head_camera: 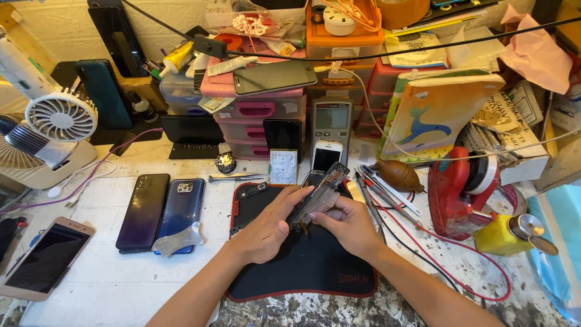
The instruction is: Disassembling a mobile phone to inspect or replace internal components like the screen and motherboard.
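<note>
Holding an opened phone (pixel 319 195) tilted above the black work mat (pixel 302 266), you have both hands closed on it. Your left hand (pixel 266 230) grips its lower left edge, fingers curled around the frame; your right hand (pixel 348 223) pinches the lower right side, thumb on top. The phone sits at centre, its top end pointing toward 1 o'clock. At 9 o'clock from your hands, two dark phones (pixel 160 212) lie side by side, a clear pick (pixel 178 240) across them. At 2 o'clock: tweezers (pixel 378 194), brown blower bulb (pixel 397 175).
</note>
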